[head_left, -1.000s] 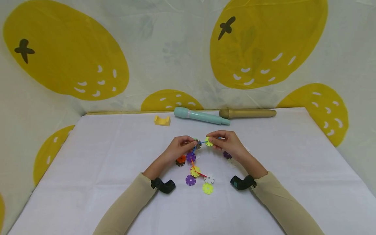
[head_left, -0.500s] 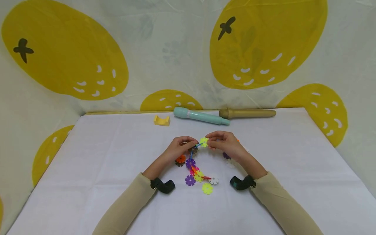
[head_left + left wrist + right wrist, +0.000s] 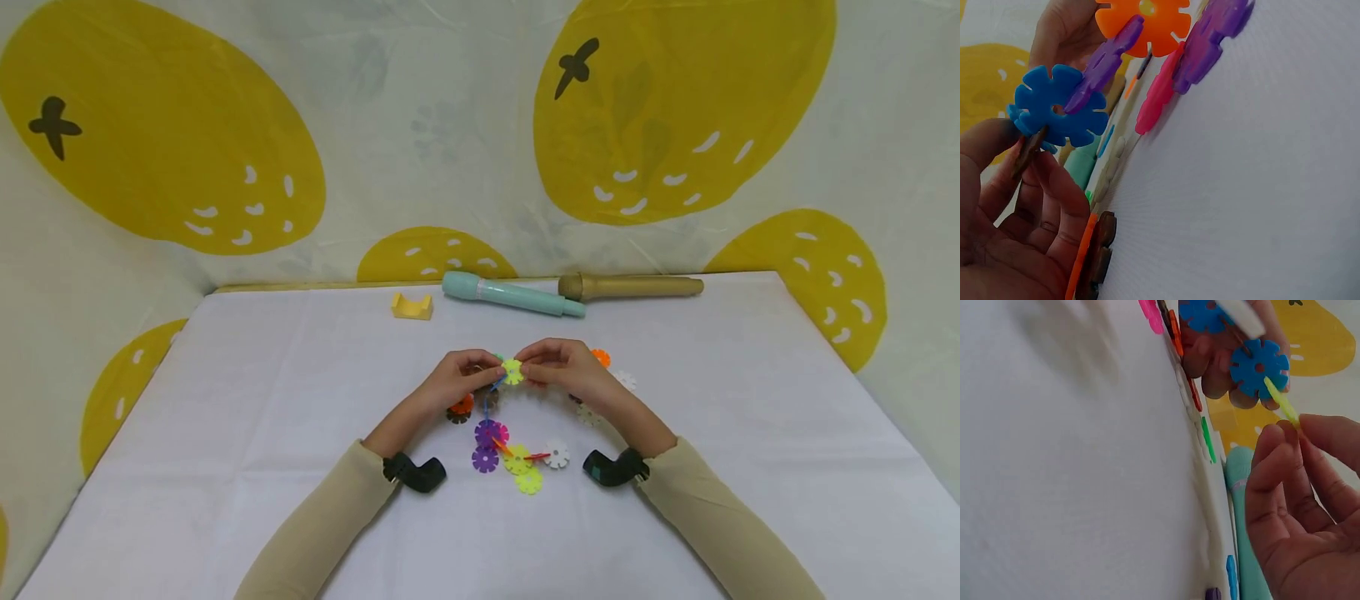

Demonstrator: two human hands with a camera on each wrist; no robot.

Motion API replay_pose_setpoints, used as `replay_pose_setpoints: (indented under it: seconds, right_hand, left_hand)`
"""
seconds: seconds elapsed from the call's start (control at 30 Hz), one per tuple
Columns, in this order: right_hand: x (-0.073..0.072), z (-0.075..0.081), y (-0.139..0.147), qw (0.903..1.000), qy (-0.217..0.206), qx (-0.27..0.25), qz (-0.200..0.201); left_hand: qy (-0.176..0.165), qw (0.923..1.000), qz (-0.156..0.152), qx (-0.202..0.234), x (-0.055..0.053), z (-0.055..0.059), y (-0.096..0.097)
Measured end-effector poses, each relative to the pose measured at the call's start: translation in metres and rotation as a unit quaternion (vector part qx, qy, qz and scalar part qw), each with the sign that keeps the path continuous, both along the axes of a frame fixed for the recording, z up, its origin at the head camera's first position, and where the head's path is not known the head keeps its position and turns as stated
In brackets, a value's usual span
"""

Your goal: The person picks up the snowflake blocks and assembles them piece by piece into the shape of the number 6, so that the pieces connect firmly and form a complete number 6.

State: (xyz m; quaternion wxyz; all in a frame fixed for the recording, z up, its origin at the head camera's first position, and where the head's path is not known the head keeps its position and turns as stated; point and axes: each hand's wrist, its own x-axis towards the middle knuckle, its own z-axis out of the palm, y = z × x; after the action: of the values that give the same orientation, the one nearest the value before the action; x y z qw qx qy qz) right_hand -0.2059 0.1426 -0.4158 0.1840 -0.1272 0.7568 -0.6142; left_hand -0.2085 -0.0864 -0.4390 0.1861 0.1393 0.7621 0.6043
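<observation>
A chain of slotted plastic snowflake discs hangs from my left hand [image 3: 461, 379], which pinches it at a brown disc [image 3: 1029, 153] and the blue discs [image 3: 1060, 103]. My right hand [image 3: 566, 367] pinches a yellow disc [image 3: 512, 372] between thumb and fingers. In the right wrist view, this yellow disc's edge meets a blue disc [image 3: 1260, 369] at its slots; how deeply it sits is unclear. Lower in the chain are a purple disc [image 3: 487, 433], another yellow disc [image 3: 517, 458] and a white disc [image 3: 557, 454].
Loose discs lie around the hands: orange [image 3: 461, 403], purple [image 3: 484, 459], yellow [image 3: 529, 481], and orange [image 3: 601, 357] at right. Farther back are a yellow cradle-shaped block [image 3: 412, 307], a mint microphone-shaped stick [image 3: 513, 295] and a gold one [image 3: 632, 287]. White cloth [image 3: 225, 467] covers the table.
My right hand has moved slightly left with the yellow disc, closing the gap to my left hand. The chain's lower end has swung down and right, carrying the white disc along.
</observation>
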Motion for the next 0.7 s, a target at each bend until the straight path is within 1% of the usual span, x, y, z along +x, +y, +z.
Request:
replay_pose_setpoints:
  seconds: [0.2, 0.37, 0.57, 0.7]
  right_hand:
    - [-0.004, 0.0, 0.006, 0.9994, 0.024, 0.026, -0.003]
    - [-0.009, -0.002, 0.013, 0.9979, 0.038, 0.047, -0.024]
    - [-0.012, -0.004, 0.019, 0.9942, 0.068, 0.071, -0.044]
    - [-0.014, -0.005, 0.023, 0.9927, 0.076, 0.077, -0.052]
  left_hand:
    - [-0.003, 1.0, 0.005, -0.006, 0.0, 0.0, 0.0]
    - [-0.011, 0.9999, 0.01, -0.002, 0.0, -0.001, 0.0]
    - [-0.011, 0.9999, 0.012, 0.003, 0.0, -0.001, 0.0]
    - [-0.008, 0.9999, 0.01, 0.009, 0.0, -0.001, 0.0]
